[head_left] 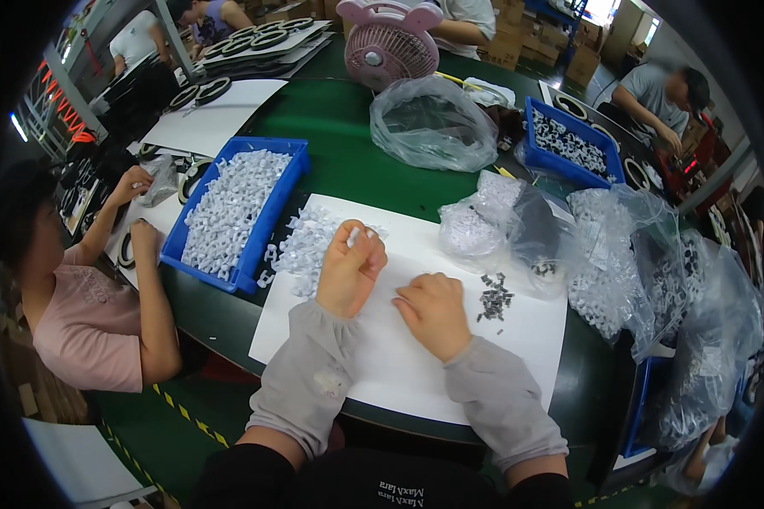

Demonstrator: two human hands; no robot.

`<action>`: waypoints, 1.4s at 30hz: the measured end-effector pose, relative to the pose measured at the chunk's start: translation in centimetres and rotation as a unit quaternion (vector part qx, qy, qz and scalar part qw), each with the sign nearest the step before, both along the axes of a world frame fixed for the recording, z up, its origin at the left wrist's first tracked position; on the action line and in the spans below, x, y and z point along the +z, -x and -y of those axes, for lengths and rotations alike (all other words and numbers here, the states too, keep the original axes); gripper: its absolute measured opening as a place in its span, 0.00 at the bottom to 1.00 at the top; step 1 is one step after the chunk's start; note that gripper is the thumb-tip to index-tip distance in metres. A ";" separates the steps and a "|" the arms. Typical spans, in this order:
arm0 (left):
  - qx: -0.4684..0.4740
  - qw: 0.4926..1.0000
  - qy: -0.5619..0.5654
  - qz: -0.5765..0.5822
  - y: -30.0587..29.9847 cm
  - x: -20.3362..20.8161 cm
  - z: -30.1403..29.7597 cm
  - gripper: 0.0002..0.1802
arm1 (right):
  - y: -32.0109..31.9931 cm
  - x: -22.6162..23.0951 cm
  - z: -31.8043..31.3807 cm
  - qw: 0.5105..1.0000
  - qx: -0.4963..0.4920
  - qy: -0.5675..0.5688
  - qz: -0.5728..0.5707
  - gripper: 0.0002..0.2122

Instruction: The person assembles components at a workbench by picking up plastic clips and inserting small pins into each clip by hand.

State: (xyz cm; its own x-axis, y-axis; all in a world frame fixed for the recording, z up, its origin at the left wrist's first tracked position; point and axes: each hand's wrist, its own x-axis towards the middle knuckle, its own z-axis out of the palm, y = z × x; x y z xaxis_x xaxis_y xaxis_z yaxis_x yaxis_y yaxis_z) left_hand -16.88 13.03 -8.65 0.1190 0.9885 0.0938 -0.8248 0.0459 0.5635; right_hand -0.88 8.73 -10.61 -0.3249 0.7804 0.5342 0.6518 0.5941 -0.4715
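Note:
My left hand (349, 273) is raised over a white sheet (399, 382), fingers curled in a pinch on a small white plastic part (354, 235), mostly hidden. Right of it, my right hand (438, 316) hovers low above the sheet. Its thumb and fingers are drawn together; whatever they may hold is too small to make out. A loose heap of white plastic parts (307, 242) lies just beyond my left hand. Small dark pieces (495, 299) form a pile to the right of my right hand. Grey sleeves cover both forearms.
A blue bin (269, 270) of white parts stands at left, another blue bin (613, 166) at far right. Plastic bags of parts (603, 271) crowd the right side. A pink fan (389, 47) and clear bag (433, 127) sit beyond. A co-worker (93, 314) sits close left.

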 end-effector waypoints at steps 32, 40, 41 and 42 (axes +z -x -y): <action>-0.320 0.938 -0.025 -0.128 -6.1 -2.4 4.8 0.25 | -3.9 2.6 5.3 0.955 -0.118 -0.030 -0.270 0.09; -0.309 0.941 -0.034 -0.132 -6.2 -2.6 4.9 0.24 | -3.8 2.2 5.4 0.959 -0.117 -0.034 -0.256 0.09; -0.298 0.945 -0.041 -0.131 -6.1 -2.7 4.8 0.23 | -3.9 2.2 5.3 0.959 -0.116 -0.035 -0.256 0.09; -0.297 0.945 -0.042 -0.132 -6.2 -2.8 4.8 0.23 | -4.1 2.1 5.2 0.956 -0.105 -0.019 -0.274 0.09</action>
State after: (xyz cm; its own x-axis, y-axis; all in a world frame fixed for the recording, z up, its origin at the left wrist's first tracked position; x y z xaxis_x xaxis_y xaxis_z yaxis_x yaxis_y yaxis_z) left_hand -10.72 8.21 -11.46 0.6807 0.7302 0.0582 -0.4975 0.4026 0.7683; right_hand 3.20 3.50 -8.54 0.1735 0.7744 0.6084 0.4195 0.5008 -0.7571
